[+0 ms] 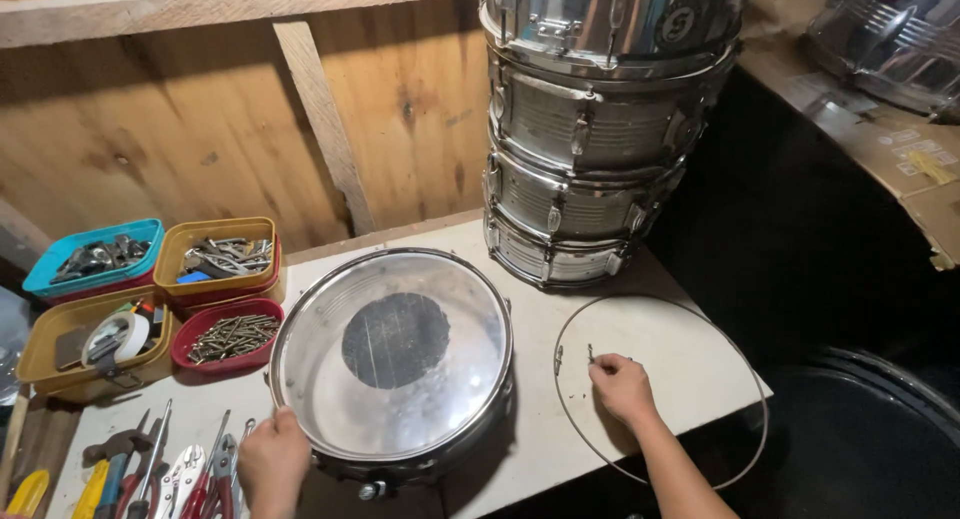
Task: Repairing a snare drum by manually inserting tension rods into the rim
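While left hand [272, 461] fingers hide behind drum [392, 359], tools [150, 479] are cropped.

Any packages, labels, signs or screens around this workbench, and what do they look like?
Round badge: on the top shell of the drum stack, small dark circle on chrome.
Flattened cardboard: upper right beside the stack, brown, with pale printed stickers and a yellow mark.
Screens or signs: none in view.

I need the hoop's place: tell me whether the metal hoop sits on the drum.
No, the hoop lies flat on the table beside the drum, around the right hand.
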